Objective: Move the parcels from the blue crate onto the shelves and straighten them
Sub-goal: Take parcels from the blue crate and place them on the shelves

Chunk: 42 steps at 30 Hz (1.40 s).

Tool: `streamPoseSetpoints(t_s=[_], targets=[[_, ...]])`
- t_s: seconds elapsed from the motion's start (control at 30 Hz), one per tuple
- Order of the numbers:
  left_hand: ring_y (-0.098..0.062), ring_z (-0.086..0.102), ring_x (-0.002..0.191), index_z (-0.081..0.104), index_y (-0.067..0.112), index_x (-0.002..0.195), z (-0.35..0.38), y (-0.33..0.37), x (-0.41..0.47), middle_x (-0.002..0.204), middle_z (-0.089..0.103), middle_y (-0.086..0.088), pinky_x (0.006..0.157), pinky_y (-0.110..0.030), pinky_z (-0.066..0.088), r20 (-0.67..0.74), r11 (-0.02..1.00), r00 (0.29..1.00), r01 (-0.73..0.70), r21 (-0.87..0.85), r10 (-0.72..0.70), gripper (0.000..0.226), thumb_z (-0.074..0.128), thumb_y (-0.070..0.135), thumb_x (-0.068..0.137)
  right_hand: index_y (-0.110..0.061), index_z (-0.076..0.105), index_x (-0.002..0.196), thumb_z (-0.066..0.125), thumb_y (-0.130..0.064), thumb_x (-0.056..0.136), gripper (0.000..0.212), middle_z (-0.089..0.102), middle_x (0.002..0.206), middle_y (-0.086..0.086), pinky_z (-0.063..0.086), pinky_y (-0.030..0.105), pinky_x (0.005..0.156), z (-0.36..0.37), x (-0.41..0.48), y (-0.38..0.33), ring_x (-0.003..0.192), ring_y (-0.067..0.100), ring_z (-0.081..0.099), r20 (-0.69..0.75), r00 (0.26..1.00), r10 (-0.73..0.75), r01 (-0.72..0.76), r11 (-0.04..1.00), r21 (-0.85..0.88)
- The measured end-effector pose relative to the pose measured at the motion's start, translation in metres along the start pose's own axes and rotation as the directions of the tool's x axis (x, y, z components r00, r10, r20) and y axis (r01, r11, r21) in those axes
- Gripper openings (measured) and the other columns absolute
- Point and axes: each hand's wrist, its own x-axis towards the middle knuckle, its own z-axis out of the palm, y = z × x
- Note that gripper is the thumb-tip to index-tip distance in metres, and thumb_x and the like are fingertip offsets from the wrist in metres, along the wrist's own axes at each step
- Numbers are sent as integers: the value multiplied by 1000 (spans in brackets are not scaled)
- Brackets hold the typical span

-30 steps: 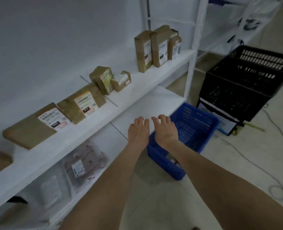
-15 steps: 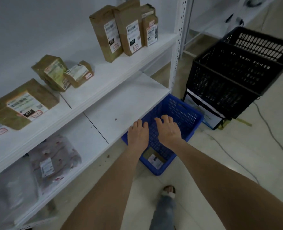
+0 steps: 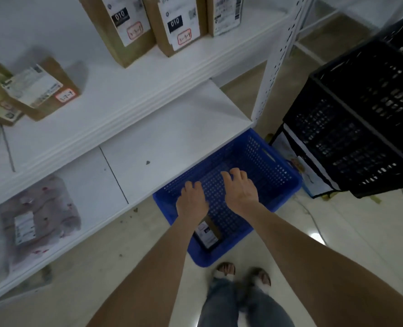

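Note:
A blue crate [image 3: 280,166] stands on the floor, partly tucked under the lower shelf [image 3: 177,142]. One brown parcel [image 3: 207,233] with a white label lies in its near corner. My left hand [image 3: 192,200] and my right hand [image 3: 239,187] hover side by side over the crate, palms down, fingers loosely curled, holding nothing. The left wrist hides part of the parcel. On the upper shelf [image 3: 129,90] brown parcels stand upright at the back [image 3: 172,22], and two smaller ones [image 3: 37,90] lie at the left.
A stack of black crates [image 3: 361,109] stands right of the shelf post [image 3: 276,57]. A soft wrapped package [image 3: 40,223] lies on the lower shelf at left. My feet [image 3: 240,273] are just behind the blue crate. A cable [image 3: 313,218] runs across the floor at right.
The view has tilted down and drawn closer to the blue crate. Both hands have moved from in front of the shelf to over the crate, their fingers now a little curled.

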Motion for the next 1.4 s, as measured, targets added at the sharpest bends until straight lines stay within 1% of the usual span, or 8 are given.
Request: streamPoseSetpoints(t_s=[0.4,0.63,0.8,0.93,1.07,1.17,1.27,1.4], targets=[[-39,52,111,28,6,142,194,-29,119,144,28,-21,78,-40,47,355,669,825,564,-484,-439,49,45,8,96,-26,9,153,48,-7,95,72,14,155,5,48,39,84,180,126,50,127,31,39,347,933,-97,31,981,191],[-34,54,113,12,6,150,347,-73,190,149,22,-22,71,-31,44,483,537,711,703,-467,-511,67,51,18,96,-18,10,154,46,-9,99,66,35,144,22,40,28,52,356,193,66,78,23,54,609,792,-41,-240,896,373],[-38,41,127,6,2,149,416,-107,236,149,17,-23,93,-42,44,443,515,675,737,-438,-590,76,53,27,94,-9,27,149,40,-14,102,49,39,147,14,44,34,92,434,227,55,122,29,49,660,748,-65,-343,814,469],[-34,41,124,11,3,147,444,-124,267,145,24,-20,97,-41,45,432,398,607,780,-482,-667,75,54,28,90,-11,25,151,33,-15,103,48,36,149,13,39,34,99,468,251,45,128,28,44,695,717,-60,-414,766,492],[-16,57,81,21,1,145,456,-128,280,113,53,-9,58,-23,47,462,259,549,793,-551,-697,71,56,29,90,-8,40,142,33,-17,103,40,51,128,14,44,35,86,482,261,47,98,22,54,715,699,-35,-446,760,473],[-21,57,75,43,5,126,454,-113,286,93,56,-8,68,-37,56,445,215,568,751,-624,-693,44,56,24,89,1,47,135,35,-13,103,37,52,133,20,42,42,99,481,265,50,114,32,54,730,683,-8,-499,725,475],[-35,52,111,22,8,142,450,-111,291,137,36,-18,91,-47,50,425,160,518,753,-638,-742,69,59,23,86,6,45,134,34,-14,104,38,47,139,22,39,43,104,472,269,54,127,35,46,711,703,11,-519,692,502],[-35,26,136,14,10,149,460,-127,290,151,21,-17,108,-49,33,423,136,463,783,-607,-779,87,66,28,82,-3,43,139,31,-26,105,42,47,138,14,42,38,102,480,271,68,115,26,50,734,676,74,-584,661,472]])
